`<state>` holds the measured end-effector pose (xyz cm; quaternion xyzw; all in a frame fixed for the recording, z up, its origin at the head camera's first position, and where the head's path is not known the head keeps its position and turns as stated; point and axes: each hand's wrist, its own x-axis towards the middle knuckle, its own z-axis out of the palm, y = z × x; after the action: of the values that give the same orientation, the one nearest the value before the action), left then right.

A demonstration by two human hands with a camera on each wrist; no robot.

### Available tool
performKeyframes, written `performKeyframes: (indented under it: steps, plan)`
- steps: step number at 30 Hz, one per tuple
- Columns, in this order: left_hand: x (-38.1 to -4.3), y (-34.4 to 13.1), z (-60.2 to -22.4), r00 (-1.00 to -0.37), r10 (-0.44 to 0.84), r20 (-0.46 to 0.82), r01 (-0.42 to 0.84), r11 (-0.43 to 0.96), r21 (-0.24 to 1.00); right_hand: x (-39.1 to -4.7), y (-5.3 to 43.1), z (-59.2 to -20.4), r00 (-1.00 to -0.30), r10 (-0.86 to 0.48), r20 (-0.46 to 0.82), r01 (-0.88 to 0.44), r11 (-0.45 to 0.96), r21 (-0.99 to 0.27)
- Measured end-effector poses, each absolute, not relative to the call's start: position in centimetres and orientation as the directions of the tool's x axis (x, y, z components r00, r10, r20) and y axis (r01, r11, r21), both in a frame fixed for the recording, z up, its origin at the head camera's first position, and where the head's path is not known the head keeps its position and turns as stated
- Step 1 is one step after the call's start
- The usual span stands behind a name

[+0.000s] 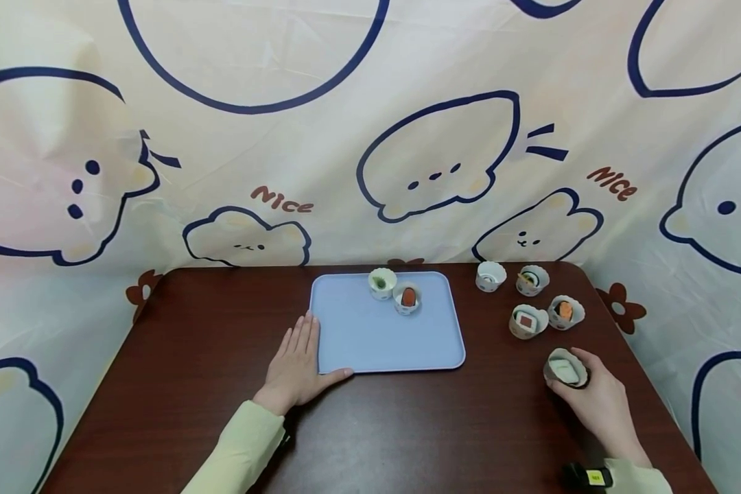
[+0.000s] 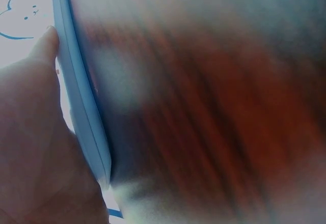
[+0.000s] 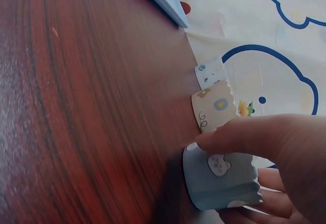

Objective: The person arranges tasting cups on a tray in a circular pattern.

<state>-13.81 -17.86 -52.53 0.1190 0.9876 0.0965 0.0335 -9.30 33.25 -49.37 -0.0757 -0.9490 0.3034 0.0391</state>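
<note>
My right hand (image 1: 602, 401) grips a small paper baking cup (image 1: 554, 363) near the table's right edge, thumb and fingers around its sides. A pale, whitish-green piece (image 1: 566, 371) lies inside it. In the right wrist view this cup (image 3: 220, 183) is blue-grey with a printed bear face. My left hand (image 1: 291, 370) lies with straight fingers along the left side of a light blue tray (image 1: 383, 343), thumb at its near edge. The left wrist view shows the tray's rim (image 2: 84, 91) beside the thumb. Two cups stand at the tray's back: one with something green (image 1: 379, 282), one with a reddish-brown piece (image 1: 409, 296).
Several more cups stand right of the tray: a whitish cup (image 1: 490, 277), one with yellow and green bits (image 1: 532, 281), one with an orange piece (image 1: 566, 312), and one with a white-and-brown square (image 1: 527, 322). A printed cloth (image 1: 321, 151) hangs behind the dark wooden table (image 1: 222, 315).
</note>
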Motion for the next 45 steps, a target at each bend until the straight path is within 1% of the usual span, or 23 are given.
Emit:
performKeyframes:
  steps: [10, 17, 29, 40, 45]
  plan:
    - [-13.7, -17.8, -52.0, -0.968, 0.247, -0.038, 0.234, 0.95, 0.204, -9.1, 33.3, -49.5, -0.982, 0.158, 0.1, 0.073, 0.816, -0.573]
    - [-13.6, -17.5, -51.3, -0.967, 0.24, -0.089, 0.22, 0.957, 0.187, -9.2, 32.9, -49.5, -0.982, 0.155, 0.106, 0.066, 0.815, -0.576]
    - [-13.5, -17.4, -50.9, -0.966, 0.235, -0.112, 0.212, 0.96, 0.183, -9.7, 31.8, -49.4, -0.98, 0.156, 0.126, 0.052, 0.803, -0.593]
    - [-13.7, -17.9, -52.2, -0.97, 0.238, -0.054, 0.222, 0.953, 0.205, -10.2, 30.3, -49.1, -0.976, 0.118, 0.184, -0.018, 0.795, -0.606]
    - [-14.0, -18.0, -53.0, -0.971, 0.237, -0.036, 0.228, 0.959, 0.171, -10.5, 29.7, -49.1, -0.974, 0.11, 0.196, -0.034, 0.79, -0.613]
